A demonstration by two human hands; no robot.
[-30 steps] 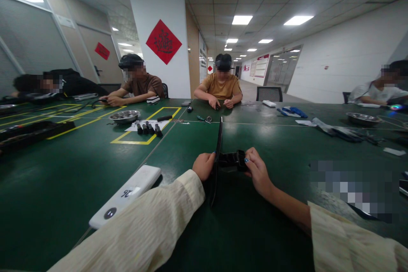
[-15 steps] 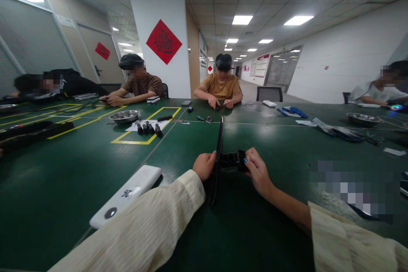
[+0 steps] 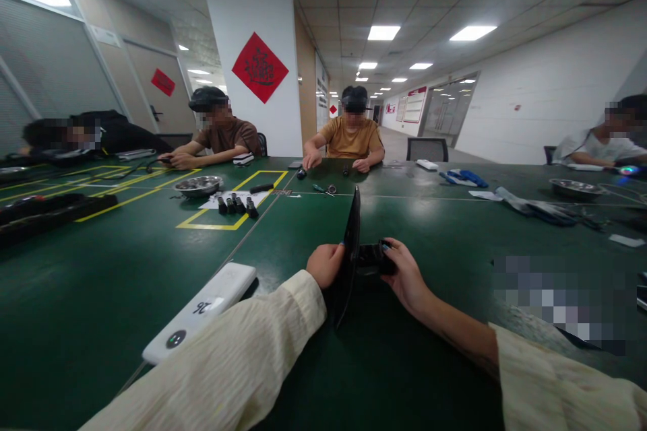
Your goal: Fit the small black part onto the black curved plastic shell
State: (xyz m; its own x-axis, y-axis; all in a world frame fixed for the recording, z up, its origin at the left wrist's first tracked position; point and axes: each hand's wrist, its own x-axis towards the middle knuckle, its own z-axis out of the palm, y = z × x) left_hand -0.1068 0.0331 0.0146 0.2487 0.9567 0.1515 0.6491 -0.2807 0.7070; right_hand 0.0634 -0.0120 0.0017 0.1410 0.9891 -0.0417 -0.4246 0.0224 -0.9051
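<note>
My left hand grips a long flat black panel that stands on edge on the green table. My right hand is wrapped round a small black block fixed to the panel's right face. Both hands meet just in front of me at the table's middle. My cream sleeves reach in from the bottom of the view.
A white power bank lies left of my left arm. Farther off are a metal bowl, small black parts on white paper, and scissors. Three people sit across the table, another at the right. A second bowl stands far right.
The panel has tilted, its top leaning right. My right hand has rolled over the block, closing further round it. The person in the yellow shirt has reached one hand out to the left.
</note>
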